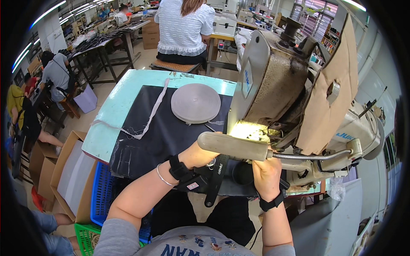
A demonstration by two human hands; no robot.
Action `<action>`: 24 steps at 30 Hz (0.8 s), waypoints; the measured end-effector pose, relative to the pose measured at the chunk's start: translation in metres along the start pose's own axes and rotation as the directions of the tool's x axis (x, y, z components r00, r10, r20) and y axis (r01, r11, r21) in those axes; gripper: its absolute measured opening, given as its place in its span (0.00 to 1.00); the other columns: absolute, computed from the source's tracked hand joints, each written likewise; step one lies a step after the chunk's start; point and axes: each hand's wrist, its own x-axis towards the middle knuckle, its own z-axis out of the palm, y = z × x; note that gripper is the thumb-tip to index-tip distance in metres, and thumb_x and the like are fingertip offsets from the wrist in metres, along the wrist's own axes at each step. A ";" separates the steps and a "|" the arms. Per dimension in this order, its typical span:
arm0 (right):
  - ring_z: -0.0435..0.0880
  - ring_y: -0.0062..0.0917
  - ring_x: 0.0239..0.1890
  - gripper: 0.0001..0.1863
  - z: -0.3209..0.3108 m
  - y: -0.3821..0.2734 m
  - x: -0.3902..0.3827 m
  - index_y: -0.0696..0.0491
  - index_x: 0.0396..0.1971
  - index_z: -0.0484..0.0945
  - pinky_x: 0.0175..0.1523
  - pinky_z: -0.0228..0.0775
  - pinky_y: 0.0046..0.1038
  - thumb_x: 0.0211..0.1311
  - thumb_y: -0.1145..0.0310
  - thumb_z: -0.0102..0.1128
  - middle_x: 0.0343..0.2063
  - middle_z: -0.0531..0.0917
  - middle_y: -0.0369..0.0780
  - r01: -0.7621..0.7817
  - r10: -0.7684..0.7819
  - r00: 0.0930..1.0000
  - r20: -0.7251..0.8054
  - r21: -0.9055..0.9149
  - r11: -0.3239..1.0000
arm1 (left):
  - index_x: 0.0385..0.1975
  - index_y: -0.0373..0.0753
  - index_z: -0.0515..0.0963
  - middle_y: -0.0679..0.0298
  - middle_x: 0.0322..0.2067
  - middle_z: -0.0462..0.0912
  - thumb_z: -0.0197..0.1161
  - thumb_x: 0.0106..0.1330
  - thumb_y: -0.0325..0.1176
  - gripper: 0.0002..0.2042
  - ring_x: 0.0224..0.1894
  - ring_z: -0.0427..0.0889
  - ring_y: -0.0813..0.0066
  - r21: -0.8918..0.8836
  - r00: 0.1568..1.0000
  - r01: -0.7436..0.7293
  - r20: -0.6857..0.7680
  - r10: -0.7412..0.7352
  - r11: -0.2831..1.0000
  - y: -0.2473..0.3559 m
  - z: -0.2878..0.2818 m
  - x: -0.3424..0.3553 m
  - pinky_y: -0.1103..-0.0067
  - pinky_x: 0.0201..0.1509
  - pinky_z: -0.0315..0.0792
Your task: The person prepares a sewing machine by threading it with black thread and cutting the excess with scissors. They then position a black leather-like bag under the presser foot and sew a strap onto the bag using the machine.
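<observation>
A worn industrial sewing machine [273, 81] stands on a turquoise table [115, 106], its lamp [232, 145] lighting the needle area. My left hand [198, 154] reaches under the lamp arm toward the lit spot, resting on black fabric [162, 132]; its fingers are hidden. My right hand [267, 175] sits below the lamp arm on the same dark piece with a black strap [217, 175]. Both wrists wear black bands. A grey coil of webbing tape [195, 102] lies on the fabric beyond my hands.
A loose white strip [149, 119] trails over the table's left side. A blue crate [100, 192], a green basket [85, 239] and cardboard boxes [64, 170] stand to my left. A person in a white top [184, 25] sits ahead; others work at left.
</observation>
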 end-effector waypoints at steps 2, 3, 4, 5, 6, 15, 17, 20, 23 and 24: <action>0.76 0.42 0.25 0.04 0.000 -0.001 0.001 0.60 0.24 0.77 0.30 0.65 0.34 0.47 0.83 0.55 0.21 0.77 0.47 0.008 -0.008 1.000 -0.008 -0.001 1.000 | 0.45 0.32 0.74 0.64 0.39 0.81 0.59 0.62 0.25 0.12 0.39 0.76 0.81 -0.038 0.999 -0.032 0.004 0.032 0.999 -0.003 0.001 0.001 0.81 0.45 0.71; 0.76 0.42 0.25 0.04 -0.001 -0.002 0.001 0.60 0.24 0.77 0.30 0.65 0.34 0.47 0.83 0.55 0.21 0.77 0.47 0.003 -0.003 1.000 -0.010 -0.002 1.000 | 0.45 0.32 0.74 0.64 0.39 0.81 0.59 0.62 0.25 0.12 0.39 0.76 0.81 -0.057 0.999 -0.046 0.008 0.047 0.997 -0.004 0.001 0.002 0.81 0.45 0.71; 0.76 0.42 0.24 0.04 -0.001 -0.002 0.002 0.60 0.24 0.77 0.29 0.65 0.34 0.47 0.83 0.55 0.20 0.77 0.46 -0.001 0.001 1.000 -0.012 -0.004 1.000 | 0.45 0.32 0.74 0.64 0.39 0.81 0.58 0.62 0.25 0.12 0.39 0.76 0.81 -0.048 1.000 -0.024 0.002 0.024 0.999 -0.003 0.001 0.002 0.81 0.45 0.71; 0.76 0.42 0.24 0.03 0.000 -0.002 0.001 0.60 0.23 0.77 0.29 0.65 0.34 0.47 0.83 0.56 0.20 0.77 0.46 -0.002 0.002 1.000 -0.003 -0.014 1.000 | 0.45 0.32 0.74 0.64 0.39 0.81 0.58 0.62 0.25 0.12 0.39 0.76 0.82 -0.039 1.000 -0.001 -0.003 0.001 0.999 0.000 0.000 0.002 0.81 0.45 0.71; 0.76 0.42 0.24 0.03 0.000 0.000 0.001 0.59 0.23 0.77 0.29 0.64 0.34 0.47 0.82 0.56 0.19 0.77 0.46 -0.003 0.003 1.000 0.006 -0.026 1.000 | 0.45 0.32 0.74 0.64 0.38 0.81 0.58 0.62 0.24 0.12 0.39 0.75 0.82 -0.031 1.000 0.021 -0.009 -0.021 0.999 0.001 0.001 0.002 0.81 0.45 0.71; 0.75 0.42 0.22 0.03 0.001 0.000 0.000 0.58 0.22 0.76 0.27 0.63 0.35 0.47 0.82 0.56 0.17 0.75 0.46 -0.016 0.016 1.000 -0.001 -0.015 1.000 | 0.44 0.32 0.73 0.63 0.38 0.81 0.58 0.60 0.22 0.12 0.39 0.75 0.81 -0.014 1.000 -0.026 -0.010 0.026 1.000 -0.010 0.000 0.004 0.81 0.44 0.71; 0.75 0.42 0.22 0.03 0.000 -0.001 -0.001 0.58 0.22 0.76 0.27 0.63 0.34 0.48 0.82 0.56 0.17 0.74 0.46 -0.029 0.029 1.000 0.000 -0.004 1.000 | 0.44 0.32 0.73 0.63 0.38 0.81 0.58 0.60 0.22 0.12 0.39 0.76 0.81 -0.042 0.997 -0.075 -0.003 0.075 0.996 -0.018 0.000 0.006 0.81 0.44 0.71; 0.75 0.38 0.26 0.02 -0.008 -0.006 -0.003 0.59 0.24 0.76 0.31 0.63 0.30 0.51 0.81 0.56 0.21 0.76 0.45 -0.077 0.077 0.997 0.005 0.000 0.997 | 0.43 0.31 0.73 0.63 0.38 0.81 0.58 0.59 0.21 0.12 0.39 0.76 0.80 -0.037 0.997 -0.076 0.010 0.077 0.996 -0.017 0.001 0.005 0.81 0.44 0.71; 0.74 0.29 0.36 0.05 -0.031 -0.003 -0.022 0.60 0.33 0.76 0.37 0.64 0.26 0.55 0.80 0.56 0.33 0.77 0.43 -0.177 0.156 0.968 -0.195 -0.093 0.980 | 0.43 0.32 0.73 0.61 0.37 0.81 0.57 0.58 0.19 0.13 0.39 0.76 0.79 0.112 0.991 -0.128 -0.010 0.130 0.985 -0.014 -0.003 0.001 0.80 0.44 0.71; 0.73 0.25 0.41 0.08 -0.044 0.005 -0.034 0.61 0.37 0.75 0.40 0.63 0.25 0.56 0.79 0.55 0.40 0.76 0.42 -0.253 0.173 0.911 -0.375 -0.176 0.951 | 0.43 0.32 0.73 0.61 0.37 0.81 0.57 0.57 0.18 0.13 0.38 0.77 0.78 0.168 0.986 -0.167 -0.002 0.169 0.972 -0.014 -0.001 0.002 0.80 0.43 0.71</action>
